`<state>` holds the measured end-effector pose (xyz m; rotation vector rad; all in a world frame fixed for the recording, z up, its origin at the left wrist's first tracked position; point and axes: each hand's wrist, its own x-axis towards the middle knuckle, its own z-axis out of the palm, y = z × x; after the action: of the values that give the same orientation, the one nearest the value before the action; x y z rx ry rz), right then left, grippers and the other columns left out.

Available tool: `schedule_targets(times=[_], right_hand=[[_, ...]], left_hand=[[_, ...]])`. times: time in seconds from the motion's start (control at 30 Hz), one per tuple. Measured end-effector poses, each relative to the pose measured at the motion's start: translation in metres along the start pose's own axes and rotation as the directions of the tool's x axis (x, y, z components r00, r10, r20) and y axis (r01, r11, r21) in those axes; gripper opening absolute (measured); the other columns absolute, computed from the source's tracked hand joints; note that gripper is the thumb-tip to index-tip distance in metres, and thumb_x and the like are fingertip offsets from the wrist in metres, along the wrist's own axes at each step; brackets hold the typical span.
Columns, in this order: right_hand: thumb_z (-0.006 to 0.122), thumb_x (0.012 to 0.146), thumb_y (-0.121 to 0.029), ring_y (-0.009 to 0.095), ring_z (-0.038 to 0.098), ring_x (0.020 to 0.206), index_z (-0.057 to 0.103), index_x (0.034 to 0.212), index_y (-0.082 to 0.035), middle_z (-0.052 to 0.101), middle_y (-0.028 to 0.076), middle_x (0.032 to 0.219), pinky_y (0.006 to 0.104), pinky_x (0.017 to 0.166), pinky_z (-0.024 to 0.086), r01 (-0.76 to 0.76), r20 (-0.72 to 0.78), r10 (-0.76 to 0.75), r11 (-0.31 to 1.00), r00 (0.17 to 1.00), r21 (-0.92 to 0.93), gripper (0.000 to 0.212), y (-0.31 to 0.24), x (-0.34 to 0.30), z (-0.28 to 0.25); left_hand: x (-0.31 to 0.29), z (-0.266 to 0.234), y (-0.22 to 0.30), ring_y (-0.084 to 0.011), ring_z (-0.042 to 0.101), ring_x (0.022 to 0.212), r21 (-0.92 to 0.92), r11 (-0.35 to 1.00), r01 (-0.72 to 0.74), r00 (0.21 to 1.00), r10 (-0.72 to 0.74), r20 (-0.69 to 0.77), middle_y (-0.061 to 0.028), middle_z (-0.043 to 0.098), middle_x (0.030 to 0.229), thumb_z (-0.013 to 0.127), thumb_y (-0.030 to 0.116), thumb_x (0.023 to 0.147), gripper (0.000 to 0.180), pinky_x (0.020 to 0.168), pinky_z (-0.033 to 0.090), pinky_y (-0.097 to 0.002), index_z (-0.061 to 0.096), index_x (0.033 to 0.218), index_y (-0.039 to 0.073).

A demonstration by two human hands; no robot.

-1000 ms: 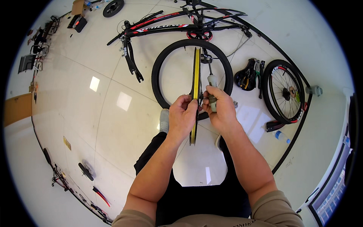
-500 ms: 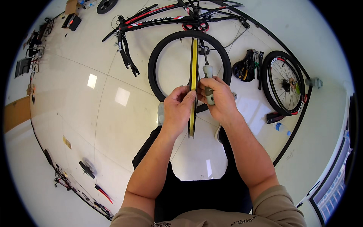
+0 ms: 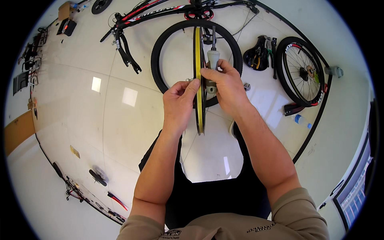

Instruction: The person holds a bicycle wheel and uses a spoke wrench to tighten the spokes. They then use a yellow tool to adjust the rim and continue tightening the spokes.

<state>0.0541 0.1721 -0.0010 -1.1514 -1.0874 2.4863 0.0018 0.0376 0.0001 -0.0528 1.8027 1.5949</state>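
A bicycle wheel rim [image 3: 197, 60] with a yellow strip along its channel stands edge-on between my hands. My left hand [image 3: 179, 105] pinches its left side, thumb tip at the strip's edge. My right hand [image 3: 232, 90] is closed around the grey handle of a screwdriver [image 3: 213, 60], whose shaft points away from me. The right thumb reaches the rim's right edge; where the other right fingers end is partly hidden. Beneath the rim a black tire [image 3: 155, 64] lies flat on the floor.
Beyond the tire lies a black and red bicycle frame [image 3: 156, 15] with its fork [image 3: 127, 54]. To the right are a saddle [image 3: 256, 56], a complete wheel [image 3: 283, 76] leaning at the wall and a plastic bottle [image 3: 303, 121]. An open toolbox [image 3: 67, 27] sits far left.
The whole view has shifted, so the floor things appear higher. My right thumb has come onto the rim's edge, and the screwdriver has turned more parallel to the rim.
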Motion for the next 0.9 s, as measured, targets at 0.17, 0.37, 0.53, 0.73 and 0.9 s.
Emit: schedule_targets(times=[0.17,0.37,0.53,0.73,0.9], right_hand=[[0.071,0.081,-0.010,0.016,0.061,0.074,0.057,0.109,0.003,0.063,0.010,0.088,0.0312,0.064,0.050,0.072,-0.109,-0.079,0.995,0.991,-0.070,0.034,0.003,0.008,-0.004],[0.072,0.083,-0.013,0.015,0.062,0.077,0.058,0.111,0.004,0.063,0.009,0.089,0.0316,0.065,0.051,0.122,-0.150,-0.126,0.992,0.981,-0.038,0.036,-0.001,0.012,-0.010],[0.072,0.086,-0.012,0.015,0.063,0.077,0.059,0.108,0.002,0.064,0.008,0.091,0.0311,0.067,0.053,0.116,-0.101,-0.117,0.993,0.988,-0.010,0.029,-0.002,0.017,-0.015],[0.070,0.091,-0.010,0.014,0.065,0.082,0.059,0.110,-0.001,0.065,0.006,0.094,0.0294,0.071,0.052,0.011,-0.064,-0.010,1.000,0.998,0.011,0.024,-0.006,0.011,-0.012],[0.070,0.090,-0.009,0.014,0.065,0.081,0.058,0.109,0.000,0.065,0.007,0.094,0.0295,0.070,0.052,0.018,-0.054,-0.018,1.000,0.998,0.008,0.024,-0.005,0.011,-0.008]], left_hand=[[-0.004,-0.002,0.001,-0.0083,0.059,0.072,0.099,0.992,0.078,0.990,-0.089,0.112,-0.0037,0.067,0.084,0.072,0.017,0.090,0.024,0.067,0.049,-0.0241,0.066,0.100,-0.003],[-0.011,-0.002,-0.011,-0.0153,0.066,0.093,0.317,0.948,-0.028,0.963,-0.059,0.262,-0.0113,0.069,0.104,0.060,-0.003,0.089,0.034,0.084,0.052,-0.0295,0.056,0.122,-0.004],[-0.012,0.002,-0.017,-0.0156,0.067,0.091,0.202,0.977,-0.064,0.968,0.011,0.252,-0.0117,0.071,0.101,0.060,-0.002,0.089,0.034,0.085,0.052,-0.0290,0.056,0.123,-0.004],[-0.017,0.009,-0.018,-0.0142,0.066,0.077,0.338,0.925,-0.174,0.979,0.126,0.160,-0.0105,0.071,0.086,0.060,0.006,0.092,0.025,0.073,0.053,-0.0282,0.059,0.115,-0.004],[-0.016,0.010,-0.019,-0.0171,0.067,0.068,0.370,0.892,-0.262,0.965,0.237,0.111,-0.0132,0.070,0.077,0.062,0.013,0.092,0.023,0.066,0.054,-0.0313,0.061,0.106,-0.005]])
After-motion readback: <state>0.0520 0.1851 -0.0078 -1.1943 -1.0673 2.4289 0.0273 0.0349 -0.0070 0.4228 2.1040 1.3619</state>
